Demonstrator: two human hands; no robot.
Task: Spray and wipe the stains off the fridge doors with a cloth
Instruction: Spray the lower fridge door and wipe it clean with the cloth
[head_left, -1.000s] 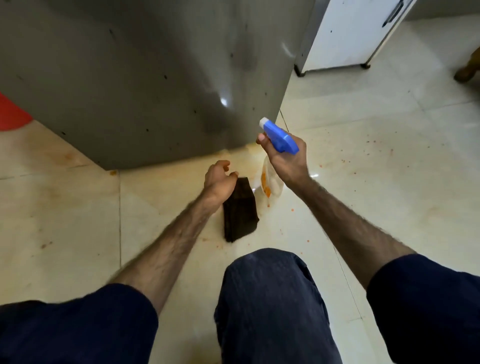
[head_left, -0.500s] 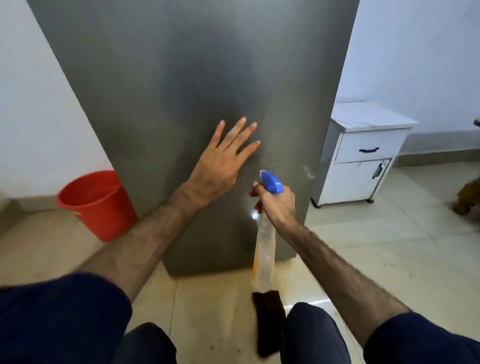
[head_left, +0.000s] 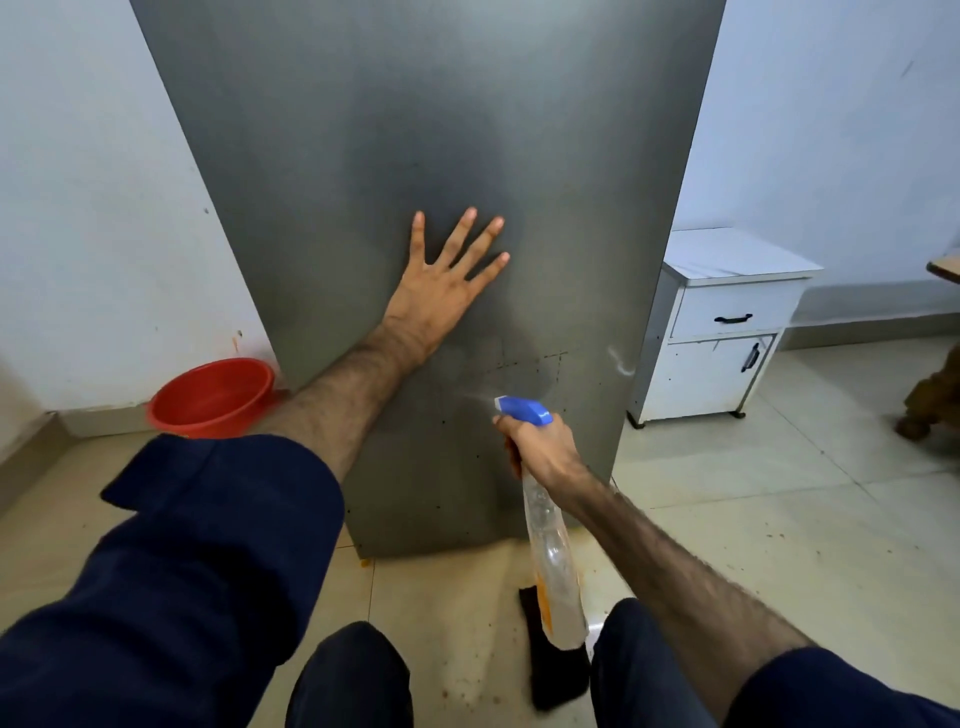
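Left hand (head_left: 441, 286) is flat against the grey fridge door (head_left: 395, 130), fingers straight and spread wide, palm pressing the metal and holding nothing. Below it and off to its right, the right hand (head_left: 540, 449) is wrapped around the neck of a spray bottle (head_left: 550, 545), a finger curled on the trigger under the blue spray head (head_left: 522, 409), and a faint mist shows at the nozzle, pointed at the door just under the left wrist. Small dark specks dot the door's lower part around that spot, and a pale smear sits near its right edge, beyond the right hand. The clear bottle hangs down from the grip with orange residue low inside it. Straight beneath the bottle, on the tiled floor (head_left: 779, 519), lies the dark cloth (head_left: 556, 675), untouched, between the person's knees. Far to the left of the left arm, a red bucket (head_left: 210, 397) stands against the white wall. Out past the right hand, a white cabinet (head_left: 722, 322) with black handles sits beside the fridge.
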